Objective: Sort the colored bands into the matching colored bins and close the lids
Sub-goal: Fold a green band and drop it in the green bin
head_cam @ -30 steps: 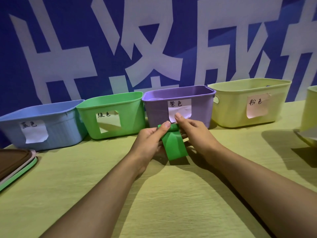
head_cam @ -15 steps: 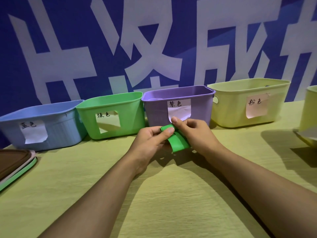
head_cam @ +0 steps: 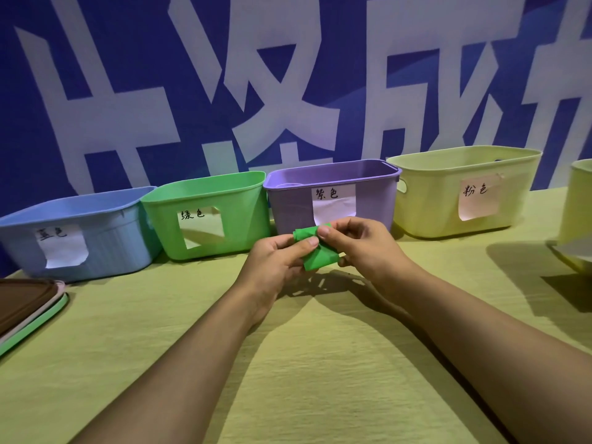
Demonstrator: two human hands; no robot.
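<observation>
A person's two bare hands met above a yellow-green table, holding a folded green band between them. The left hand pinched the band's left side between its thumb and curled fingers. The right hand gripped the band's top right edge, its thumb touching the fold and its fingers curled behind. The band was held up in the air, just in front of a purple bin.

Four open bins stood in a row along the table's far edge, each with a paper label: a blue bin at the left, then a green bin, the purple bin, and a pale yellow bin. Part of another pale yellow container showed at the right edge. Stacked lids, brown on top and green beneath, lay at the table's left edge. A blue banner with large white characters hung behind.
</observation>
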